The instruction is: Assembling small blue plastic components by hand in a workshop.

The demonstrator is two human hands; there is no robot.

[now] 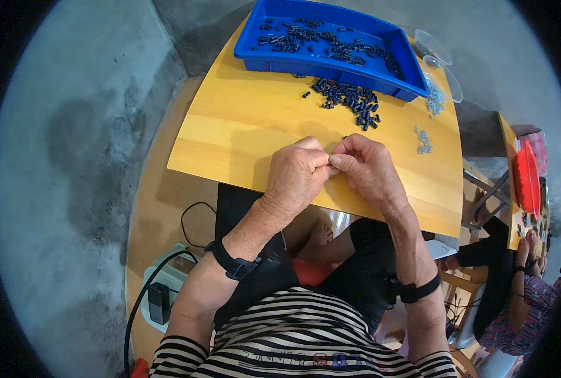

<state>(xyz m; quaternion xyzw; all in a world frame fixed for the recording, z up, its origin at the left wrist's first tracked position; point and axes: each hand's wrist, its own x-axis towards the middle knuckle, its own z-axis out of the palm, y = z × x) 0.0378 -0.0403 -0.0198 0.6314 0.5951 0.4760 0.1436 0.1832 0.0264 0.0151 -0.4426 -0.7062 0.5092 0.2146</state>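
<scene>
Over the near part of the yellow wooden table [230,138], my left hand [296,173] and my right hand [374,173] meet fingertip to fingertip. Both are closed in a pinch, and whatever lies between the fingers is too small and covered to make out. Just beyond them is a loose pile of small black cylindrical parts [350,99]. Small clear, pale bluish pieces [424,140] lie scattered on the right side of the tabletop.
A blue plastic tray [280,65] with many more black parts stands at the table's far edge. Two clear round containers [453,82] sit at the back right, by more clear pieces [435,99]. Another person [523,302] works at a table on the right, near a red tray [527,183].
</scene>
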